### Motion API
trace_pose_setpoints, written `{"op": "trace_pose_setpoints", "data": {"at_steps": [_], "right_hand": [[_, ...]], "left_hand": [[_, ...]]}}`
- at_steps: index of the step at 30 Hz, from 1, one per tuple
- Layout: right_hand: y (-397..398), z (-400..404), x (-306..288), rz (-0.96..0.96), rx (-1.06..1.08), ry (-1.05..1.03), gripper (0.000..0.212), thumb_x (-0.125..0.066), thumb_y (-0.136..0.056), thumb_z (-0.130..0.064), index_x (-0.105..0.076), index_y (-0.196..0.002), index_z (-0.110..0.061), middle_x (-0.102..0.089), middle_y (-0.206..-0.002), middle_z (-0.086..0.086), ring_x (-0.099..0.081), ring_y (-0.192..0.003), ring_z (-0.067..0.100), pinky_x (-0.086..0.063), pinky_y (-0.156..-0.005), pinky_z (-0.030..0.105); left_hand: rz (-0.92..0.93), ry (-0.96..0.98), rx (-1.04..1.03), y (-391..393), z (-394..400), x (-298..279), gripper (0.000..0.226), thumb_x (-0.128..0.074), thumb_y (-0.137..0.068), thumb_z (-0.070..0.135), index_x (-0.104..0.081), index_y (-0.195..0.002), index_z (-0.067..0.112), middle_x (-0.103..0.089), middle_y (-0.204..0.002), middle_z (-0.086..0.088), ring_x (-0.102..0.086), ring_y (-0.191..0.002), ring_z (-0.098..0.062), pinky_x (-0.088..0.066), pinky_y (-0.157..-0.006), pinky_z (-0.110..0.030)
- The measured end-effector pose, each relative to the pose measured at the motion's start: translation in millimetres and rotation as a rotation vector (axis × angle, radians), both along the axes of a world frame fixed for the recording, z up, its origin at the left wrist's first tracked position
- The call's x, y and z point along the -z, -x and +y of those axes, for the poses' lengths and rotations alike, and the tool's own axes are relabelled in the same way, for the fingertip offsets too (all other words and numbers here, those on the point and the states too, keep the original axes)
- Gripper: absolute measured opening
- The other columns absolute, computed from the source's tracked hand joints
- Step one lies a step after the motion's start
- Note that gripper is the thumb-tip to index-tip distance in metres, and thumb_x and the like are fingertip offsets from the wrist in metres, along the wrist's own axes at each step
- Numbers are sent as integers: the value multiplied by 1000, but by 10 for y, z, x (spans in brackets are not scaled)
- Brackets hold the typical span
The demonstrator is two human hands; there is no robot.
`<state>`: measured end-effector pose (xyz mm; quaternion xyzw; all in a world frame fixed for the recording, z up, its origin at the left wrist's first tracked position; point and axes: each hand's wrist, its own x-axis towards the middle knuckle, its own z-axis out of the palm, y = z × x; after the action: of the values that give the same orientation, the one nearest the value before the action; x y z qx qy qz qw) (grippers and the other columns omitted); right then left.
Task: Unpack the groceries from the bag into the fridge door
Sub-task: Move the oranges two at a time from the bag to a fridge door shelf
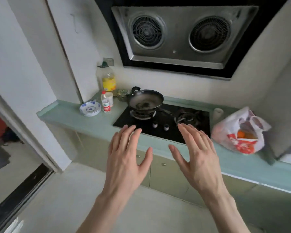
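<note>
At the far left a doorway (pixel 0 132) is opening onto a dim room whose contents are blurring into dark shapes too vague to name. On the pale green counter (pixel 91 121), near its left end, a stack of blue-patterned dishes (pixel 90 108) is sitting, and just to their right a small clear water bottle (pixel 105 102) with a red cap and label is standing upright, its fill level hard to read. Behind it, in the back left corner of the counter, a large oil bottle (pixel 108 79) with a yellow label is standing, showing yellowish liquid inside, with a small jar (pixel 123 94) beside it whose contents are not making themselves out. A black wok (pixel 145 100) is resting on the left burner of the dark hob (pixel 160 121); something dark is lying in its bottom, but it is too blurred to identify. The range hood (pixel 180 34) is hanging above, its top cut off by the frame. In front, the left hand (pixel 126 158) and the right hand (pixel 196 153) are hovering side by side above the counter's front edge, backs up, fingers straight and spread, holding nothing and touching nothing. Toward the right end of the counter the white and red plastic bag (pixel 238 132) is sitting with its mouth gaping, orange fruit (pixel 242 134) showing inside; anything else it holds is hidden. Just right of it a grey fridge (pixel 286 115) is running out of the frame.
</note>
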<state>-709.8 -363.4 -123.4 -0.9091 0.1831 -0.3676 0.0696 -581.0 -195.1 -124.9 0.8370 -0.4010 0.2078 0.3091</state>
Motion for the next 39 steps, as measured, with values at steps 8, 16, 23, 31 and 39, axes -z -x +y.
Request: {"op": "trace_pose_setpoints", "data": {"at_steps": [8, 16, 23, 31, 39], "right_hand": [[956, -724, 191, -36, 268, -72, 56, -55, -101, -48, -55, -145, -13, -59, -145, 1, -55, -136, 22, -44, -113, 39], [1420, -1376, 385, 20, 473, -63, 60, -53, -102, -51, -51, -149, -14, -57, -149, 1, -51, -141, 20, -44, -113, 43], [1393, -2128, 504, 57, 513, -33, 60, -56, -102, -49, -47, -152, -17, -56, -150, 0, -52, -140, 18, -45, -114, 38], [1096, -3158, 565, 113, 495, -78, 55, -48, -104, -51, -52, -148, -19, -58, -146, -5, -55, -134, 14, -47, -111, 33], [778, -4004, 773, 165, 467, -270, 52, -44, -105, -55, -46, -151, -31, -51, -150, -18, -52, -133, 4, -42, -111, 24]], "left_hand": [[16, -19, 243, 548, -996, 208, 55, -55, -97, 45, -58, -139, 10, -55, -145, -3, -45, -144, -22, -38, -118, -44], [-10, -24, 442, 736, -2103, 343, 53, -58, -97, 43, -60, -138, 10, -57, -143, -4, -48, -142, -25, -39, -118, -43], [-30, -28, 604, 748, -3250, 391, 53, -59, -98, 43, -57, -140, 11, -57, -142, -1, -49, -140, -21, -30, -123, -28], [-47, -29, 714, 448, -4379, 446, 47, -58, -98, 43, -59, -134, 12, -60, -131, 1, -56, -125, -18, -40, -112, -29], [43, -124, 760, 200, -5236, 702, 50, -52, -98, 48, -54, -139, 19, -60, -130, 7, -57, -120, -13, -44, -108, -29]]}}
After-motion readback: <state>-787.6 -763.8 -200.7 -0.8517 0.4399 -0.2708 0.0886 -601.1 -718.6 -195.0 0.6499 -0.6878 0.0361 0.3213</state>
